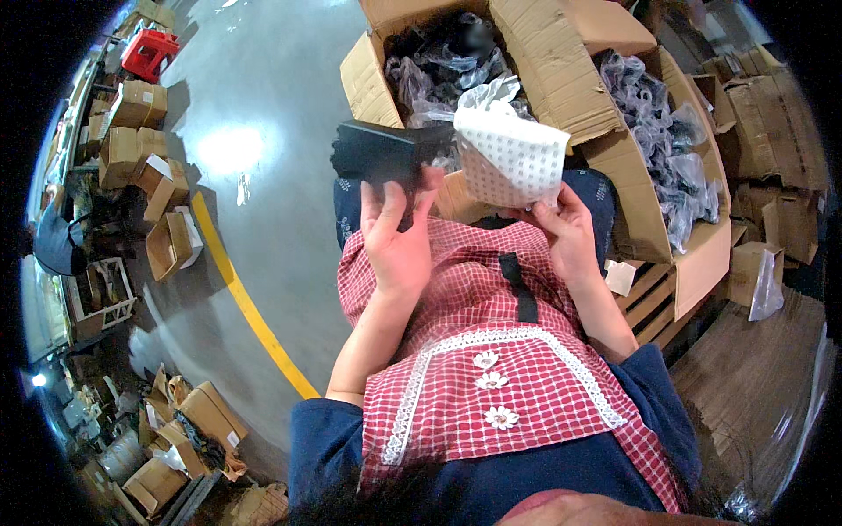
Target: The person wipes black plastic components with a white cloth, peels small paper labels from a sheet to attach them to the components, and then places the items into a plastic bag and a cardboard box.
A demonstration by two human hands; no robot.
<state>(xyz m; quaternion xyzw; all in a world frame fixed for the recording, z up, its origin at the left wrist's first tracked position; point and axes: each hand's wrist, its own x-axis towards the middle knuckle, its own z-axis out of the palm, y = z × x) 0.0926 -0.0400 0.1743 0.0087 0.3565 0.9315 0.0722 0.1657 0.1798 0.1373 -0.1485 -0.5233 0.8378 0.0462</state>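
My left hand (396, 241) is closed on a black, block-like piece (377, 151) with a ridged left edge, held up over my lap; its exact kind does not show. In my right hand (568, 232), the lower corner of a white bag with a grey dotted pattern (511, 158) is pinched between thumb and fingers. The bag's crumpled top points away from me, toward an open carton (361, 83). Inside that carton lie black things in clear plastic bags (421, 83). The black piece and the white bag are side by side.
To the right, a second open carton (702, 263) holds clear bags and stands on a wooden pallet (653, 294). Stacked cardboard (781, 131) lies beyond it. A yellow line (241, 294) crosses the grey floor on the left, near several boxes (132, 158) and a red crate (149, 54).
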